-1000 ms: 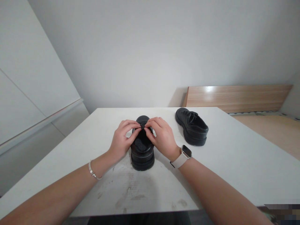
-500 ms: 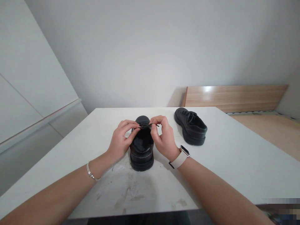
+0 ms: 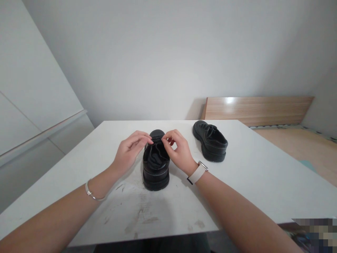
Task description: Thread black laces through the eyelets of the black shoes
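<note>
A black chunky-soled shoe (image 3: 156,168) stands on the white table (image 3: 258,175) with its heel toward me. My left hand (image 3: 129,151) and my right hand (image 3: 177,151) meet over its top, each pinching the black laces (image 3: 157,139) between thumb and fingertips. A silver bracelet sits on my left wrist and a white-strapped watch on my right. A second black shoe (image 3: 210,144) lies to the right, apart from both hands.
Scuff marks stain the table near its front edge. A white cabinet (image 3: 34,105) runs along the left. A wooden board (image 3: 258,109) leans on the wall behind the table, with wooden floor at the right.
My right hand had drawn the lace out to the right, then came back to the shoe's middle beside my left hand. The view has shifted slightly.
</note>
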`<state>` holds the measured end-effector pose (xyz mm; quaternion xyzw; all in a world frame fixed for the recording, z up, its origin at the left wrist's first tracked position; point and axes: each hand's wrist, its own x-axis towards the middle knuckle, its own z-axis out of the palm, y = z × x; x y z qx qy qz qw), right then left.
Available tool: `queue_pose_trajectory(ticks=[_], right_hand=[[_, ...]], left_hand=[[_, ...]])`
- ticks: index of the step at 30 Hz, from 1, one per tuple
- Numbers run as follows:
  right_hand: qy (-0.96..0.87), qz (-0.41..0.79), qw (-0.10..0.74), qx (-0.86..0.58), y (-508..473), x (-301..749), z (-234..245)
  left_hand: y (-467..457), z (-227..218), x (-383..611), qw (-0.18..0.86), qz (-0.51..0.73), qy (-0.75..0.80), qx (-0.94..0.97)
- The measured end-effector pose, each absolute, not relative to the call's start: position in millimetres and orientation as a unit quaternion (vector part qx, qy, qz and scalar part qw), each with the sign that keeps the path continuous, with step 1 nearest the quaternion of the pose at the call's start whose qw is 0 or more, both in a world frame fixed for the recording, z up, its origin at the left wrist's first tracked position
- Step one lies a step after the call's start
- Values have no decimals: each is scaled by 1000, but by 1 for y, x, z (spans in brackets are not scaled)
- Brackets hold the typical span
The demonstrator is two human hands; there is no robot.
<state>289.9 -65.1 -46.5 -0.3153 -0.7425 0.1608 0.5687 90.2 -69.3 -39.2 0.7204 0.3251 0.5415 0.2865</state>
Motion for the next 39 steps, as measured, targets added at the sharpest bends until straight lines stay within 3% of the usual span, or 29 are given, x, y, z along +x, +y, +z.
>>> queue_pose_trajectory(ticks=[12, 16, 21, 29, 34, 39], right_hand=[[-671, 356, 541, -362, -45, 296, -58], [-704, 279, 539, -369, -47, 293, -60], [-728, 205, 550, -355, -56, 288, -58], [-674, 306, 597, -309, -53, 287, -54], [-665, 380, 545, -340, -47, 292, -56], [-656, 382, 547, -354, -45, 291, -59]], left_hand=[[-55, -36, 81, 310, 462, 387, 735], [-53, -35, 78, 298, 424, 380, 766], [-55, -37, 80, 212, 418, 372, 801], [-53, -36, 76, 370, 419, 358, 748], [-52, -34, 74, 376, 368, 367, 767], [-52, -34, 75, 368, 434, 366, 736]])
